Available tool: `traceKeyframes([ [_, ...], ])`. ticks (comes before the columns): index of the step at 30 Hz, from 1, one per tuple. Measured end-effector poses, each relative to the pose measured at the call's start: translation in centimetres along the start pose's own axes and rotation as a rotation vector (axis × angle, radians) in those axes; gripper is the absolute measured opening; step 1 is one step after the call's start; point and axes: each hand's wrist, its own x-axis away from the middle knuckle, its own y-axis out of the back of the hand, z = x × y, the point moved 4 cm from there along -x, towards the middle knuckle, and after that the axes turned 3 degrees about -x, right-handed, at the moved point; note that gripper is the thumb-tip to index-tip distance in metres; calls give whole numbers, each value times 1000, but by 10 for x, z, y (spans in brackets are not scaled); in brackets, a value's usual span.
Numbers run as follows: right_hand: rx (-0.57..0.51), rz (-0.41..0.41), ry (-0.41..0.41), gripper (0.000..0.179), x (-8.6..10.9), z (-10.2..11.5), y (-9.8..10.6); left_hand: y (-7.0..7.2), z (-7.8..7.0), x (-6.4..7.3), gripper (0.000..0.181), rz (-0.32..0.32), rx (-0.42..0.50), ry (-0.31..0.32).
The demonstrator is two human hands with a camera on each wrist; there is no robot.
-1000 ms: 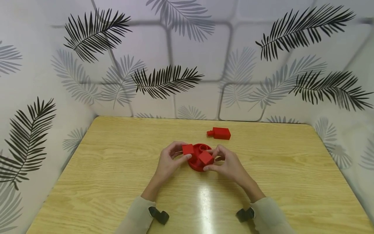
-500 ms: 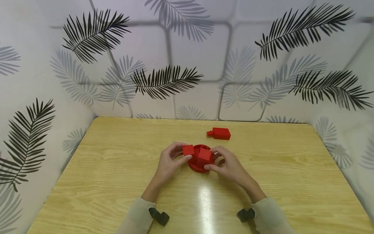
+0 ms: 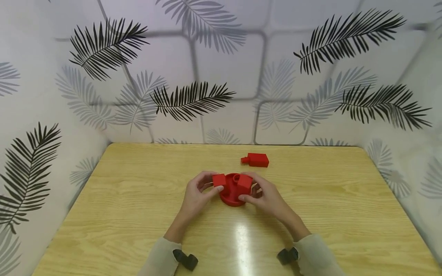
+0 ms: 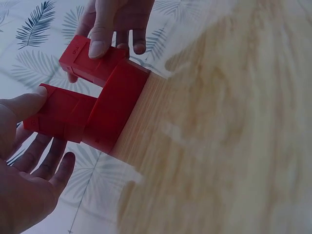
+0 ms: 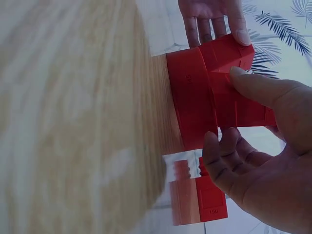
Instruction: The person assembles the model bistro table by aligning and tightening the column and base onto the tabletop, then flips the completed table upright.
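A round red tray (image 3: 233,203) with a raised rim stands on the table, a small ring (image 3: 236,177) showing at its back. At its left side my left hand (image 3: 196,194) pinches a red rectangular block (image 3: 219,180) between thumb and fingers. Across from it, my right hand (image 3: 269,194) grips a similar red block (image 3: 244,183) on the tray's right side. Both blocks stand up from the tray in the left wrist view, where the tray wall (image 4: 119,105) hides their lower ends. Behind the tray lies a red bottle-shaped piece (image 3: 258,160) with a narrow, ridged neck.
The wood-grain table (image 3: 138,214) extends to both sides and in front of the tray. A pale wall covering (image 3: 235,69) with leaf prints rises behind the table and along its sides. Dark devices (image 3: 186,260) sit at both wrists.
My right hand has turned its block from a tilted stance to a straighter one and shifted it right on the tray. The left hand keeps its hold. The head view has shifted slightly.
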Motion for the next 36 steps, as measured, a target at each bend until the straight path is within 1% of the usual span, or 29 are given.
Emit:
traceKeyframes([
  [3, 15, 7, 5, 78, 0, 0, 4, -3, -1, -4, 36, 8, 2, -9],
  [6, 0, 46, 17, 82, -1, 0, 5, -2, -2, -3, 36, -6, -1, -2],
  [8, -22, 88, 14, 79, 1, 0, 3, 1, 0, 3, 36, -23, 0, 12],
  [10, -45, 112, 14, 75, 2, 1, 5, 1, 0, 4, 37, -28, 1, 15],
  [13, -81, 94, -2, 67, 5, 3, 16, -2, 1, 0, 38, -13, 8, 3],
  [15, -99, 84, -4, 58, 7, 4, 22, -5, 1, -2, 38, -4, 10, -4],
  [18, -122, 95, -16, 46, 8, 4, 29, -5, 1, -2, 38, -5, 4, -7],
  [22, -136, 158, -16, 49, 7, 5, 29, -2, 1, 0, 37, -21, -4, 3],
  [26, -92, 194, 31, 52, 4, 7, 22, 2, 0, 2, 38, -23, -1, 14],
  [29, -75, 187, 68, 49, 4, 10, 18, 2, 0, 2, 39, -19, 2, 11],
  [31, -89, 175, 80, 47, 5, 11, 17, 2, 0, 2, 39, -19, 1, 5],
  [36, -107, 144, 79, 46, 6, 13, 16, -1, -1, 1, 38, -17, -13, -10],
])
